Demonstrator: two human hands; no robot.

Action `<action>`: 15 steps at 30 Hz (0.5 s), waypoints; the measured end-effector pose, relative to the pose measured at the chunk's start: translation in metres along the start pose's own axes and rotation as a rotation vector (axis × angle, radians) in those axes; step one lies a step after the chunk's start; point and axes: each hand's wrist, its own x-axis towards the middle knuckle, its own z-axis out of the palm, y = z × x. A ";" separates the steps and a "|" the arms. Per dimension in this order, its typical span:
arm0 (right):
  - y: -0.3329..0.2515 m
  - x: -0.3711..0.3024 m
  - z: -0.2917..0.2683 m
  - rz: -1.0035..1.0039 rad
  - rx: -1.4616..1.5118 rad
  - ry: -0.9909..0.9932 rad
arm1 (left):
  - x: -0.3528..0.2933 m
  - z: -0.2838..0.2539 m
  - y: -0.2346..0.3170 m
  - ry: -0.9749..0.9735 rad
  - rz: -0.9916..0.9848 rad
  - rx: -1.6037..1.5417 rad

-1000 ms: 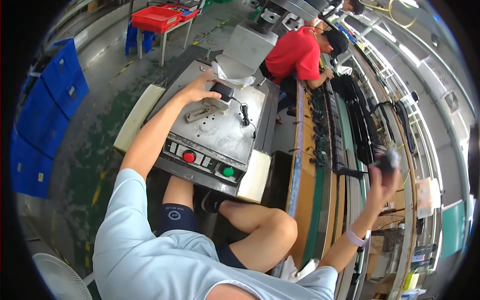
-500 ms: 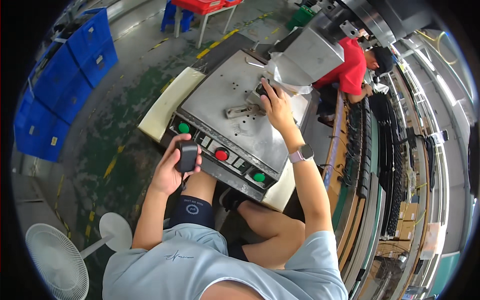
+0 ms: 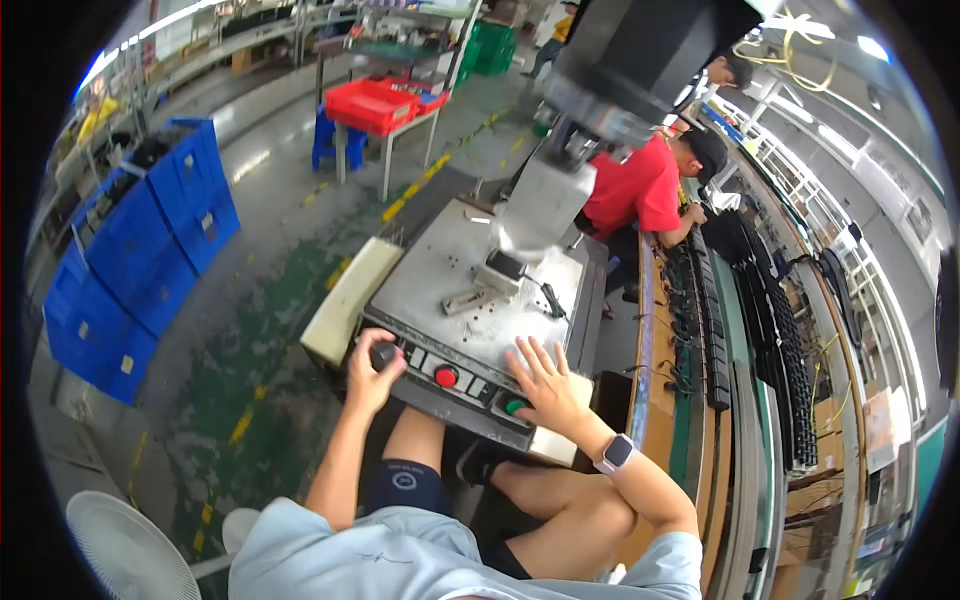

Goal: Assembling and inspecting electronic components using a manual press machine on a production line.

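Head: left hand [image 3: 368, 377] clamped on half-hidden black block [image 3: 382, 354]; right hand [image 3: 550, 394] spread, partly hiding green button [image 3: 514, 407].

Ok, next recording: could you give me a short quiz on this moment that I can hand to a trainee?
1. Multiple choice: what is in the left hand?
a) a red tray
b) a small black object
c) a white cloth
2. True or false: the right hand covers the red button on the machine's front panel.
3. Fill in: the button right at the edge of the right hand's palm is ____.

Key:
1. b
2. False; the red button is in plain view between the two hands.
3. green (the green button)
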 end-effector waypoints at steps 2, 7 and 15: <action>-0.021 0.003 -0.023 0.022 0.126 0.102 | -0.012 0.039 0.058 -0.153 -0.074 -0.437; -0.025 0.005 -0.066 0.008 1.333 0.108 | -0.002 0.105 0.121 -0.505 0.375 -0.144; 0.100 -0.233 -0.168 1.006 0.582 0.860 | -0.054 0.056 0.041 -0.899 -0.267 -0.113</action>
